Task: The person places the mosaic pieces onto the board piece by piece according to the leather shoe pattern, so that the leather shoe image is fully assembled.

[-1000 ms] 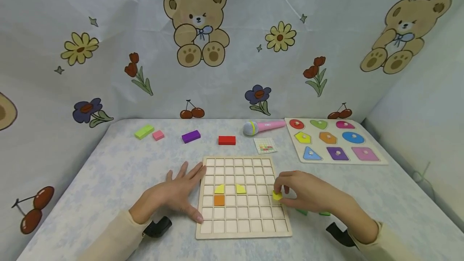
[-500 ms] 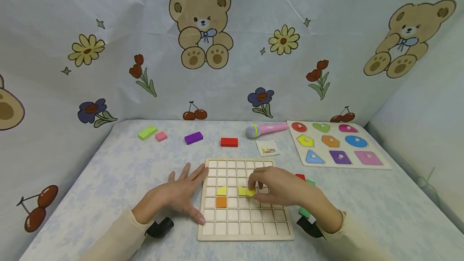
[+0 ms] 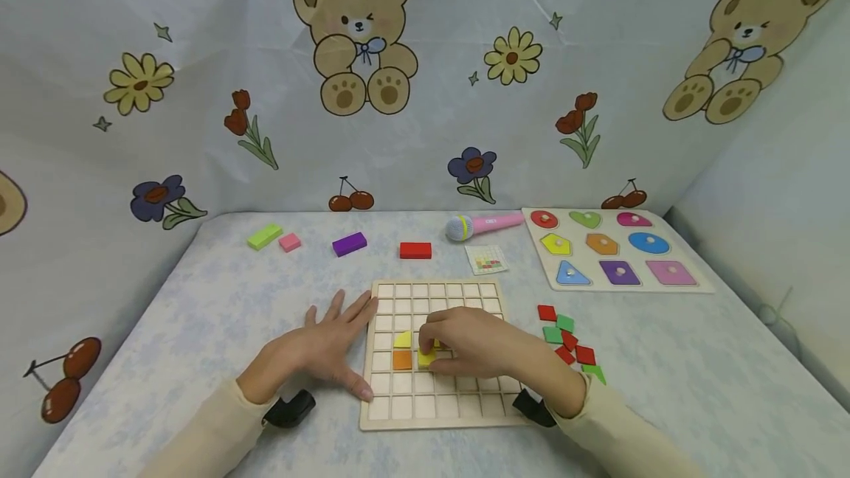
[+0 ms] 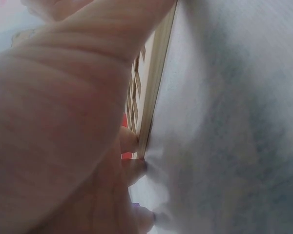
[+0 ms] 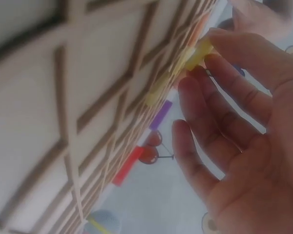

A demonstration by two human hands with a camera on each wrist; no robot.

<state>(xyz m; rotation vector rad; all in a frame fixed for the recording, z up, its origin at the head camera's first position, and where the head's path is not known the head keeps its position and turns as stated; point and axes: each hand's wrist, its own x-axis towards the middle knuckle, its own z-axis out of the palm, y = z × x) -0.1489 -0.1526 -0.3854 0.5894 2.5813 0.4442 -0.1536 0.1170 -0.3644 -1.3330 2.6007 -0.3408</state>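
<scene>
A wooden grid board (image 3: 438, 423) lies flat in front of me. My left hand (image 3: 319, 352) is spread along its left edge, fingers straight, fingertips and thumb touching the frame. Over the board's middle, my right hand (image 3: 474, 341) pinches a small yellow tile (image 3: 426, 361) between thumb and fingertips, just right of an orange square tile (image 3: 401, 360). The right wrist view also shows the pinched yellow tile (image 5: 199, 54) close against the grid. Above the orange one sits a yellow tile (image 3: 402, 339) with a slanted corner. Another yellow tile is mostly hidden behind my right fingers.
Several loose red and green tiles (image 3: 585, 355) lie right of the board. Behind it are a patterned card (image 3: 487, 260), a pink toy microphone (image 3: 488, 224), a red block (image 3: 415, 251), a purple block (image 3: 349, 244) and a shape puzzle board (image 3: 584, 246).
My right hand has carried the yellow tile leftward from the board's right edge to beside the orange tile. The loose red and green tiles are now uncovered. My left hand stays put.
</scene>
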